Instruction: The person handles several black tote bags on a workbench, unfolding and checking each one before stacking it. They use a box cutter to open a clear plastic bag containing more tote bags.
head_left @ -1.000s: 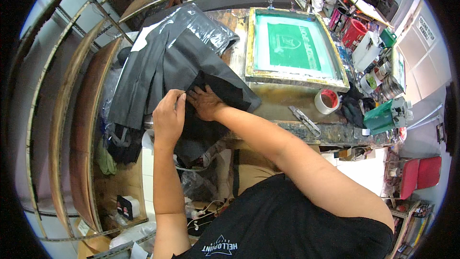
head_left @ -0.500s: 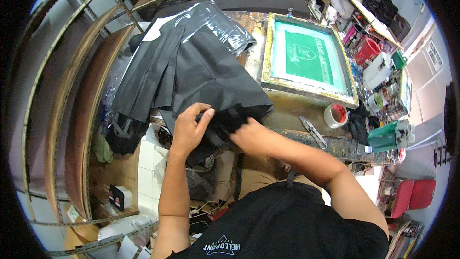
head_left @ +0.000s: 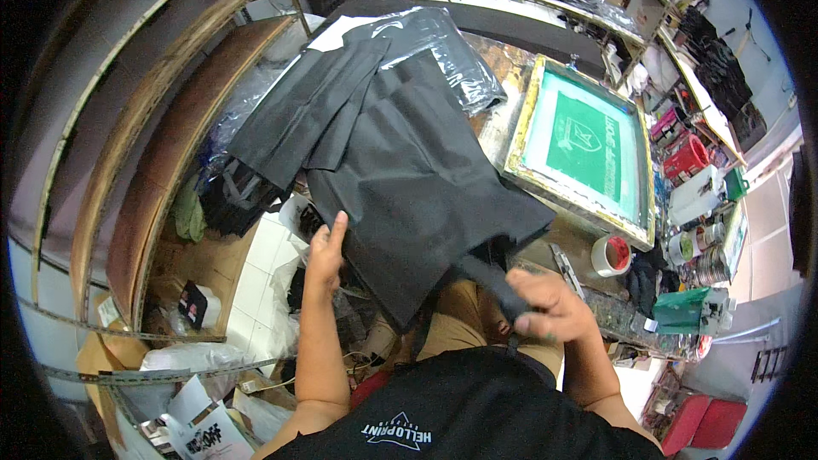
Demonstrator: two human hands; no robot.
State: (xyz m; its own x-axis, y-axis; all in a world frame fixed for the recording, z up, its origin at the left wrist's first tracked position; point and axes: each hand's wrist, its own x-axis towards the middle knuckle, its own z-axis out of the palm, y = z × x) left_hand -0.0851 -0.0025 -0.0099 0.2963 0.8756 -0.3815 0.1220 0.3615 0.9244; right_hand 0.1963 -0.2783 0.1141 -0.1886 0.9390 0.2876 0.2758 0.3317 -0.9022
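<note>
right hand (head_left: 545, 305) fingers clenched on black strap (head_left: 494, 283); left hand (head_left: 325, 249) fingers half-hidden under black bag (head_left: 417, 196)

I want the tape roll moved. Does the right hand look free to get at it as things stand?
Probably not at once: the right hand is closed on a black strap of the black fabric. The tape roll lies near it on the table, nothing between.

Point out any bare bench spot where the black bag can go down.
Little is free: a brown strip of bench between the black bag and the screen frame. The right side, around the tape roll and tins, is crowded.
</note>
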